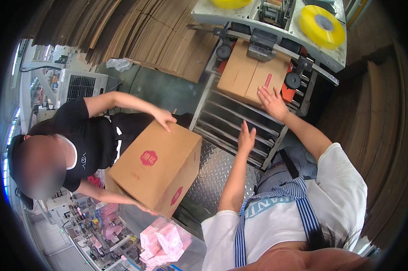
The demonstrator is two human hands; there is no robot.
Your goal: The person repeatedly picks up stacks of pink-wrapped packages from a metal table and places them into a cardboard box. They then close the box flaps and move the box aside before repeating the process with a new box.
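One brown box (240, 70) sits at 1 o'clock on the roller bed (202, 102), with its far end under the machine (296, 37). Its top looks closed, so I think that part is done, but I can't tell if it is taped. My right grip (273, 102) is spread flat at 2 o'clock, grabbing nothing, over the near end of that box; I can't tell if it touches. My left grip (246, 137) is loose at 3 o'clock, with nothing in it. One big box (161, 144) at 8 o'clock is in a co-worker's hands (164, 118), not on the roller bed yet, so that one looks left to do
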